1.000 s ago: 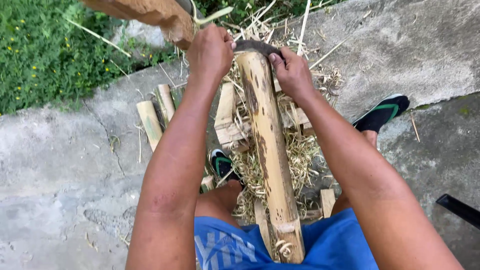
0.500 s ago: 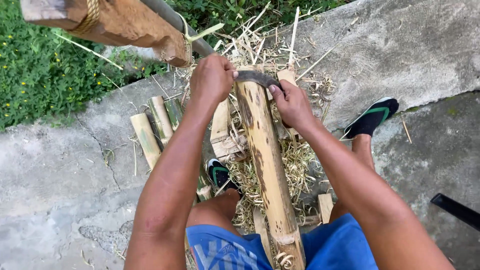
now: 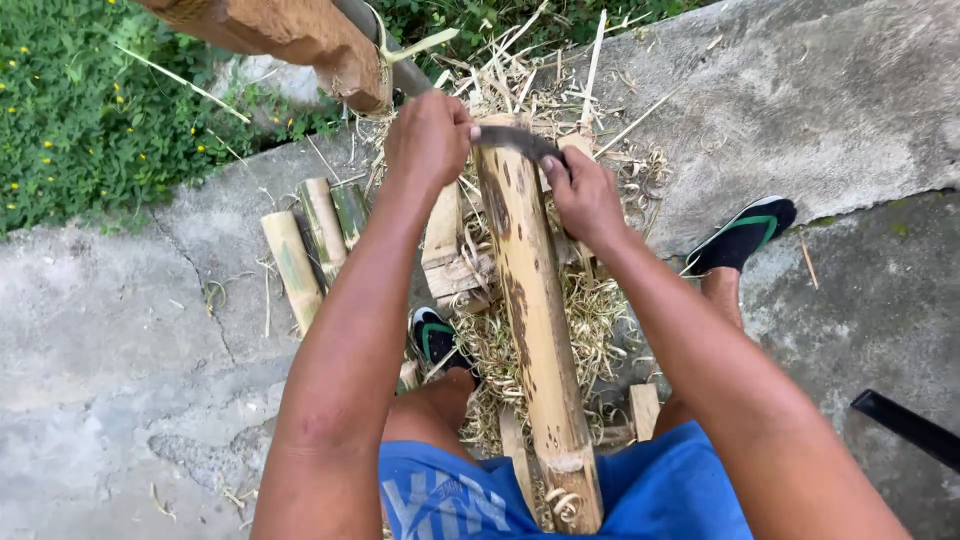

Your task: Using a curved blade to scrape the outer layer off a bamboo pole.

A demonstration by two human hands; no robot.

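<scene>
Bamboo pole (image 3: 530, 320) lies lengthwise between the person's knees, its near end propped against the blue shorts (image 3: 460, 500) and its far end pointing toward the wooden post (image 3: 300, 40). Across that far end sits a dark curved blade (image 3: 515, 140), held at both ends. The left hand (image 3: 430, 140) has its fingers closed tight round one end of the blade; the right hand (image 3: 585, 200) has its fingers wrapped over the other end, just beside the pole's edge.

Doing this scraping well, as I judge it, means keeping both wrists level so the edge meets the rounded skin evenly, and drawing along the pole's length with steady, shallow pressure (a steep angle would likely dig in rather than shave). The pole looks braced only by the body, so holding it firm between the legs matters, since a roll sideways could bring the edge toward the right fingers.

Pale curled shavings (image 3: 520, 350) lie heaped under the pole on the concrete floor (image 3: 120, 330). Three short cut bamboo pieces (image 3: 315, 240) rest to the left, well apart from the hands, and a sandalled foot (image 3: 745, 235) stands to the right.
</scene>
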